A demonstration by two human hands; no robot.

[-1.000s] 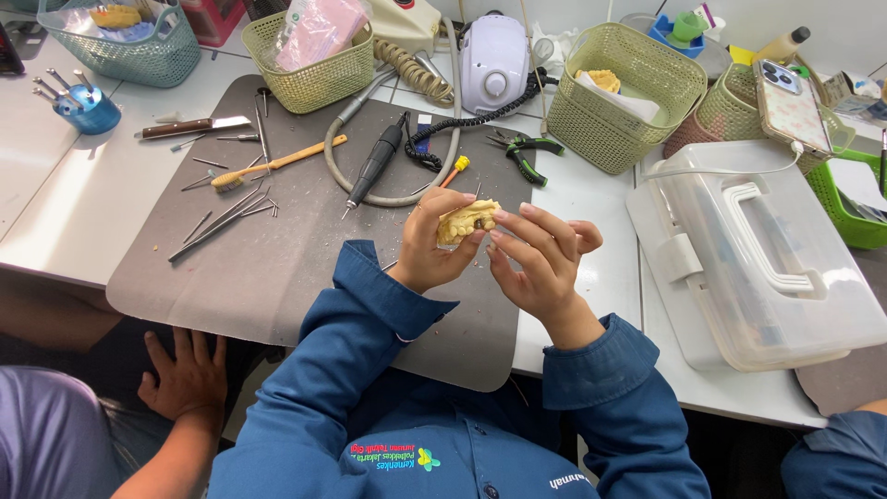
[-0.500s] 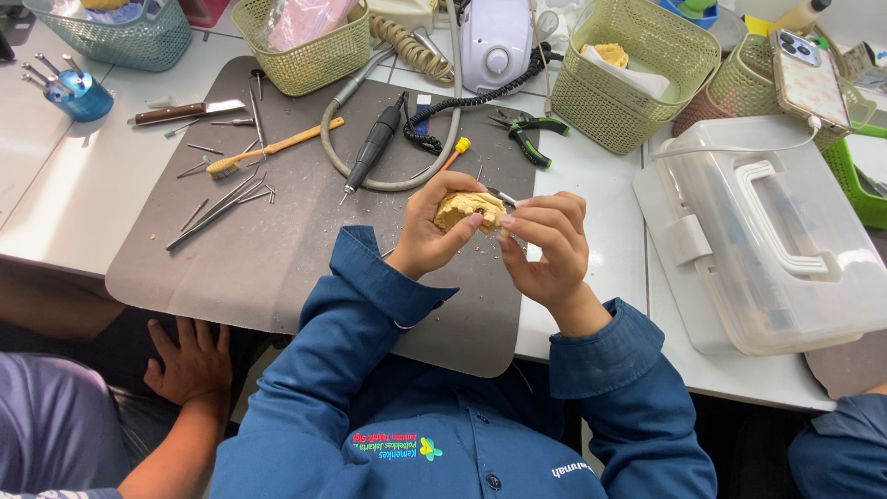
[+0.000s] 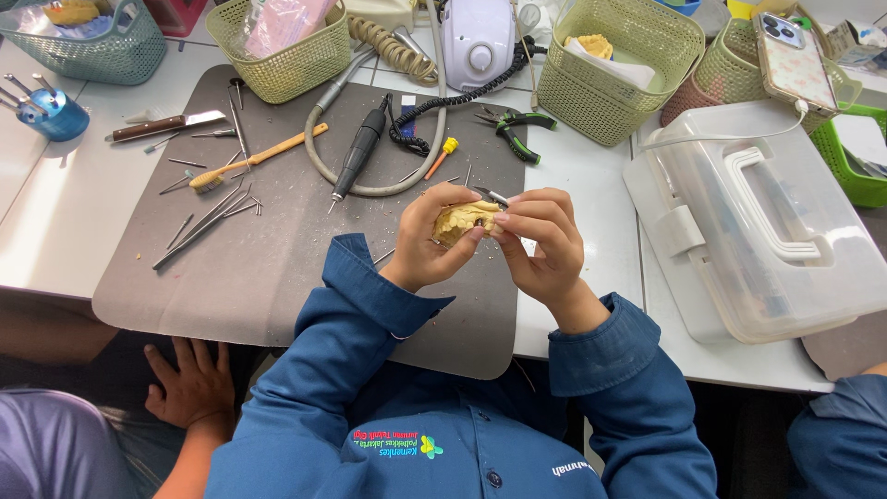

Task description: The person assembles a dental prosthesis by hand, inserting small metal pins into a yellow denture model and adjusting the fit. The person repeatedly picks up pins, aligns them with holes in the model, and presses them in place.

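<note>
Item: yellow dental cast [image 3: 462, 222], cupped in left hand [image 3: 427, 242]; right hand [image 3: 545, 238] pinching a slim metal tool [image 3: 492, 195] at its 1 o'clock. Step judged: carving detail. Next move calls for steady, light pressure.

The scene is lit brightly and evenly from above, and only short, soft shadows are cast under the tools on the grey mat [image 3: 277, 277]. Glare is seen on the white table [image 3: 42, 222] at the left. Straight edges are bent outward near the corners, and the focus is held sharp throughout.

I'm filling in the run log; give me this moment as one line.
left hand: holds yellow dental cast | right hand: small metal tool on cast | surface: grey mat
</note>
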